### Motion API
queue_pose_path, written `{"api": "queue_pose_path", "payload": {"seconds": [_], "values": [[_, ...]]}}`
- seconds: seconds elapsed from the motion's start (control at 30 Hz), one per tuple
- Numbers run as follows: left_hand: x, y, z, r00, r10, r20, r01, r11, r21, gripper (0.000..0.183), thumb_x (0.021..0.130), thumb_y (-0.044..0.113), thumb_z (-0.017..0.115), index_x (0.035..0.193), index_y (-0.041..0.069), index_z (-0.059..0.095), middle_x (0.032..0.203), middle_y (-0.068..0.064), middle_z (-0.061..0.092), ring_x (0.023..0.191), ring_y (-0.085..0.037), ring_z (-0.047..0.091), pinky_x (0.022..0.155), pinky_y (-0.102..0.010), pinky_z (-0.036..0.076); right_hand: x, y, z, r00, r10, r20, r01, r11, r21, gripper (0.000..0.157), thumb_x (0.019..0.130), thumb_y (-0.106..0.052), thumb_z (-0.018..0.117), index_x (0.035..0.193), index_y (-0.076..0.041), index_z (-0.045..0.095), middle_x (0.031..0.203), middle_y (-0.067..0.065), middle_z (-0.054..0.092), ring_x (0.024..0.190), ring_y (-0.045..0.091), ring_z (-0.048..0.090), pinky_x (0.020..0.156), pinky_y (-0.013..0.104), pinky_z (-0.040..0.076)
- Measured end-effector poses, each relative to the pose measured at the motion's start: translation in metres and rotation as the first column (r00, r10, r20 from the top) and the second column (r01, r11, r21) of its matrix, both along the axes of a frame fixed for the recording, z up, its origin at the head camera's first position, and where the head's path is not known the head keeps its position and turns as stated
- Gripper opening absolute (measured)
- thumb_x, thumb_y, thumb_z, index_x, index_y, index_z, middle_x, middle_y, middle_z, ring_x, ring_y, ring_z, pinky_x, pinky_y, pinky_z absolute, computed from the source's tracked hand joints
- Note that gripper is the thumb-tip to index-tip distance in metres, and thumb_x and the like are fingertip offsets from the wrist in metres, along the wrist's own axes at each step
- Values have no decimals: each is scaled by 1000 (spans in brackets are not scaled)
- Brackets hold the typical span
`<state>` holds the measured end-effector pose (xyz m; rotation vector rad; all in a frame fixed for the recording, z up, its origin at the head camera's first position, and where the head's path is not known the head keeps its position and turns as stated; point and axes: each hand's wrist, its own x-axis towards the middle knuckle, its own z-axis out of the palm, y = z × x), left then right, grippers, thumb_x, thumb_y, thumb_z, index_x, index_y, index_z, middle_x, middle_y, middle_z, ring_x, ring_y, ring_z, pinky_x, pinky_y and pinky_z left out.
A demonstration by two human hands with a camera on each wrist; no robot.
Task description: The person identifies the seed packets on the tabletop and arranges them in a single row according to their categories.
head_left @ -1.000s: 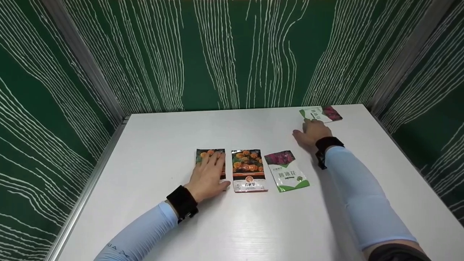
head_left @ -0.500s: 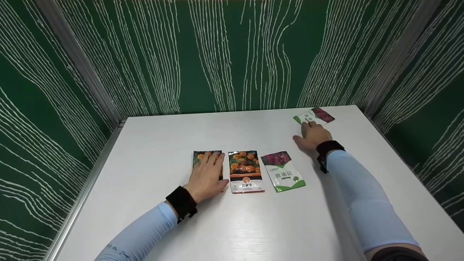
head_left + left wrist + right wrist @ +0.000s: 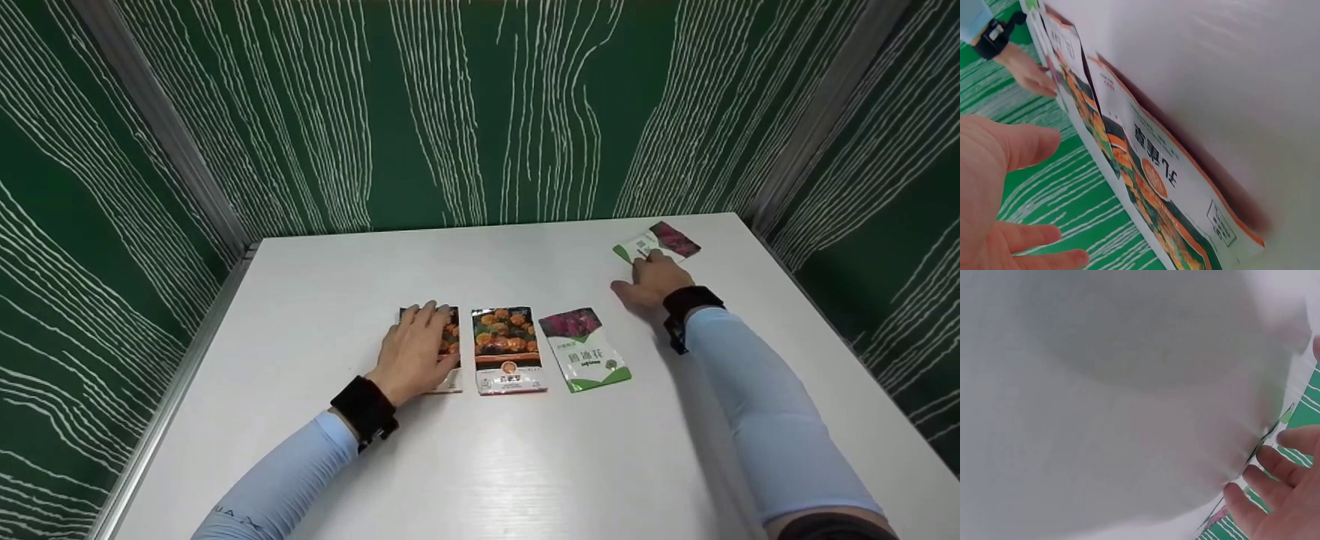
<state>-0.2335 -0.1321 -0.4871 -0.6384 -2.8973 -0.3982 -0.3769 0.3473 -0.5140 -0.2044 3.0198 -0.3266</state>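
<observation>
My left hand (image 3: 411,351) lies over the leftmost seed packet (image 3: 453,346), which has orange flowers on its front. In the left wrist view its fingers are spread and the packet (image 3: 1157,180) lies on the table beside them. My right hand (image 3: 654,283) reaches to the back right, its extended fingertips at a green-and-white seed packet (image 3: 658,241) with magenta flowers. The right wrist view shows these fingers (image 3: 1272,486) along that packet's edge, and the hand covers part of it in the head view.
Between the hands lie a second orange-flowered seed packet (image 3: 510,350) and another green-and-white seed packet (image 3: 586,349), slightly turned. All rest on a white table (image 3: 487,465). Green walls (image 3: 420,112) with white lines stand behind and at both sides.
The far green-and-white packet has turned, its flowered end now angled toward the back. My left hand has shifted slightly left, uncovering the right side of its packet.
</observation>
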Motion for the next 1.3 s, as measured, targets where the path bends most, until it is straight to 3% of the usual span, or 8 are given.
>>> {"api": "queue_pose_path", "payload": {"seconds": [0.3, 0.43, 0.57, 0.7, 0.97, 1.1, 1.2, 1.3], "values": [[-5, -8, -4, 999, 40, 2, -40, 998, 38, 74, 104, 35, 78, 165, 2, 51, 169, -27, 53, 154, -51, 52, 111, -72, 57, 7, 7, 9, 1000, -18, -4, 17, 997, -78, 68, 108, -58, 58, 112, 8, 77, 132, 37, 65, 112, 52, 68, 99, 67, 56], [-5, -12, -3, 998, 56, 10, -56, 997, 56, 71, 105, 34, 76, 164, 2, 52, 169, -27, 53, 154, -50, 51, 110, -72, 57, 9, 14, 17, 998, -62, -12, 60, 993, -105, 65, 108, -60, 61, 94, 0, 82, 96, 21, 81, 88, 38, 72, 81, 54, 57], [-6, -15, -1, 997, 69, 35, -72, 995, 63, 70, 107, 36, 73, 164, 2, 51, 170, -27, 52, 156, -50, 50, 113, -72, 56, 6, 22, 21, 997, -75, -36, 71, 993, -94, 68, 108, -59, 63, 61, -10, 67, 59, 3, 64, 63, 25, 59, 68, 44, 51], [-7, -18, 0, 995, 84, 53, -88, 993, 73, 74, 107, 39, 75, 166, 1, 50, 170, -28, 51, 157, -50, 49, 115, -71, 55, 4, 27, 18, 991, -64, -117, 59, 997, -50, 65, 107, -48, 67, 53, -16, 50, 53, -1, 49, 60, 26, 56, 72, 57, 57], [-6, -25, 0, 994, 83, 67, -87, 993, 74, 62, 105, 35, 78, 155, 2, 63, 154, -25, 67, 142, -48, 62, 109, -66, 59, 4, 32, 11, 985, -78, -155, 72, 996, -48, 47, 92, -27, 83, 57, -10, 58, 59, 7, 62, 69, 33, 62, 74, 61, 59], [-8, -32, 6, 988, 105, 113, -112, 992, 61, 50, 106, 32, 76, 145, 2, 72, 121, -21, 81, 115, -43, 75, 94, -60, 64, 4, 36, 11, 990, -10, -139, -3, 996, -93, 17, 85, -15, 81, 89, 1, 77, 109, 31, 78, 109, 53, 72, 98, 68, 60], [-10, -38, 14, 982, 135, 135, -142, 989, 40, 49, 106, 35, 77, 141, 2, 74, 115, -21, 83, 109, -41, 78, 89, -59, 65, 5, 37, 14, 993, 80, -82, -86, 994, -70, 41, 83, -8, 77, 122, 4, 76, 143, 39, 68, 137, 62, 61, 114, 72, 53], [-12, -43, 20, 977, 160, 141, -165, 986, 21, 52, 104, 41, 79, 139, 3, 76, 125, -20, 83, 115, -41, 79, 93, -59, 65, 8, 35, 19, 993, 117, -7, -117, 992, -43, 62, 84, -7, 75, 146, 2, 69, 153, 36, 65, 144, 61, 59, 118, 70, 52]]}}
